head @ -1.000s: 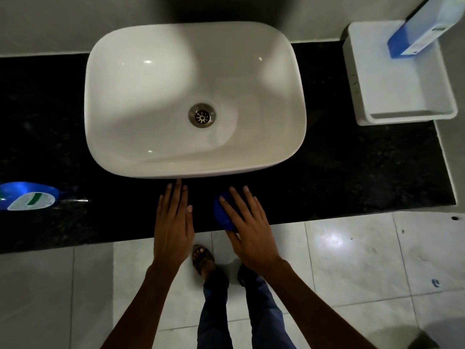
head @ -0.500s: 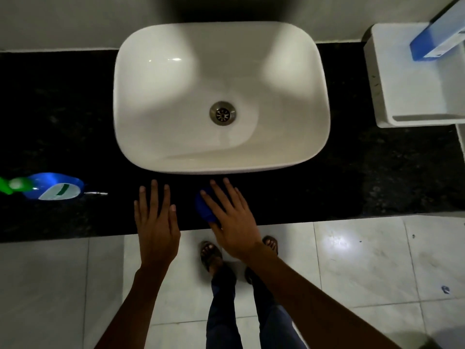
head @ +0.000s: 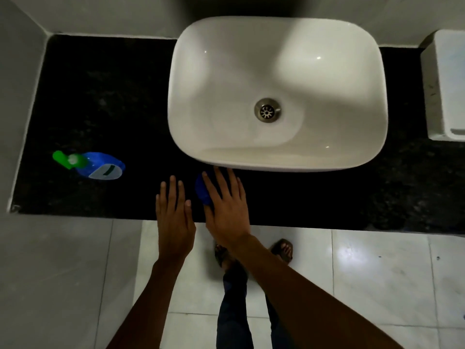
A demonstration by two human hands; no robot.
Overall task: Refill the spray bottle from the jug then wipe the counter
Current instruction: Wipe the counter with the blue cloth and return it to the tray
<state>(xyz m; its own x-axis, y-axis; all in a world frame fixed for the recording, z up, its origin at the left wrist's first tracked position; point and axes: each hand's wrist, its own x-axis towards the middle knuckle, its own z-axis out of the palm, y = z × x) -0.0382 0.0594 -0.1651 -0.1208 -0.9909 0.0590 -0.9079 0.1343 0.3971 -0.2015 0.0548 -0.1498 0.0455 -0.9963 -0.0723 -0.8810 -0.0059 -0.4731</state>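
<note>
- Our right hand (head: 227, 210) lies flat with fingers straight, pressing the blue cloth (head: 202, 190) onto the black tabletop (head: 105, 96), just in front of the white sink (head: 276, 71).
- Our left hand (head: 173, 217) rests flat left of the cloth, fingers straight, holding nothing, in front of the sink's left corner.
- The spray bottle (head: 98, 166), blue with a green head, is well left of the sink.
- A white box (head: 445, 84) sits right of the sink.
</note>
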